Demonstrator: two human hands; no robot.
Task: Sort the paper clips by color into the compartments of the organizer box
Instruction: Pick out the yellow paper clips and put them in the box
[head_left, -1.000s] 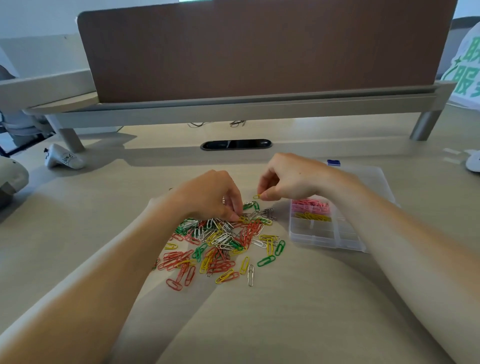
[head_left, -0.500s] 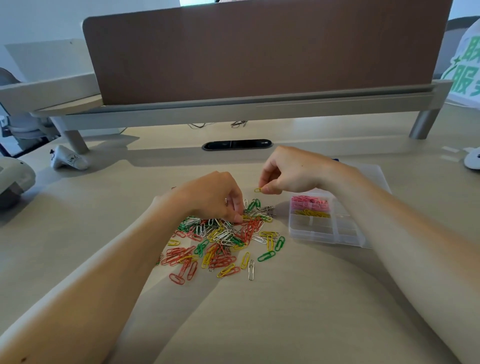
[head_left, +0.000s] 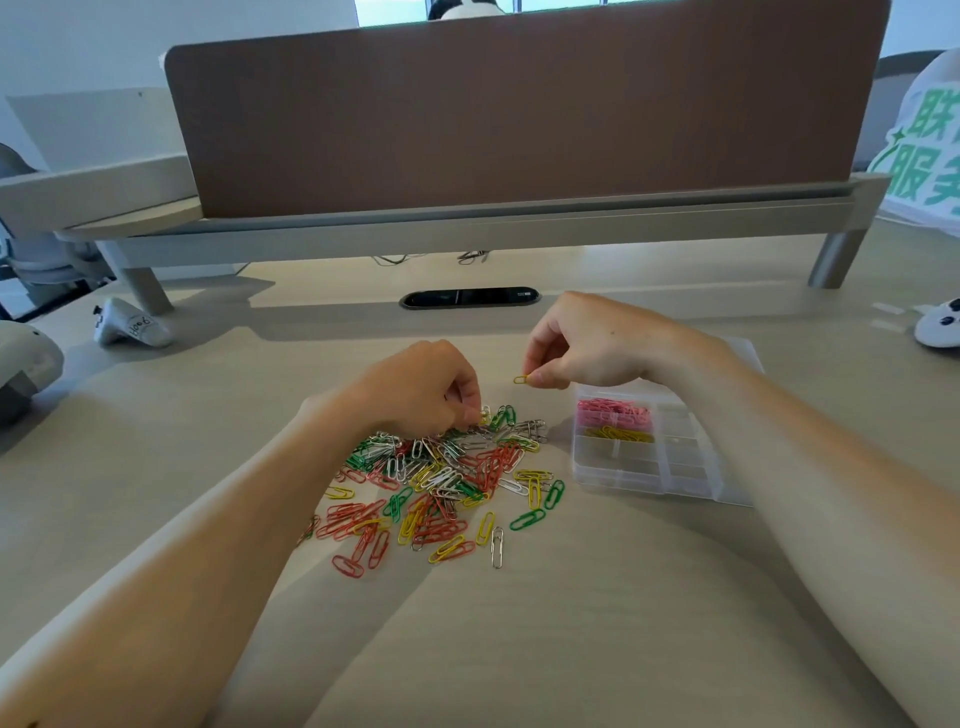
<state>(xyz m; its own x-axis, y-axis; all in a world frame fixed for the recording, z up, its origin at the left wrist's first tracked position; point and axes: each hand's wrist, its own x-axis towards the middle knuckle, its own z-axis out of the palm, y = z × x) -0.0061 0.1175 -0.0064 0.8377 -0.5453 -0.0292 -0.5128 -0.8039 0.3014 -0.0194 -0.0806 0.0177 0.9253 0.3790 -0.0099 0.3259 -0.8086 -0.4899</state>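
On the table (head_left: 519, 649), the mixed pile of paper clips (head_left: 447, 478) lies just left of the organizer box (head_left: 644, 480). The right hand (head_left: 587, 343) pinches one yellow clip (head_left: 521, 379) between thumb and forefinger, clear of the pile, likely bound for the compartment of yellow clips (head_left: 621, 434) beside the pink clips (head_left: 613, 413). The left hand (head_left: 421, 387) curls its fingers (head_left: 467, 402) into the pile's far edge; whether they grip a clip I cannot tell.

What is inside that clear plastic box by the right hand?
Pink paper clips lie in one far compartment, yellow paper clips in the next one nearer. The other visible compartments look empty. The right arm covers the box's far right part.
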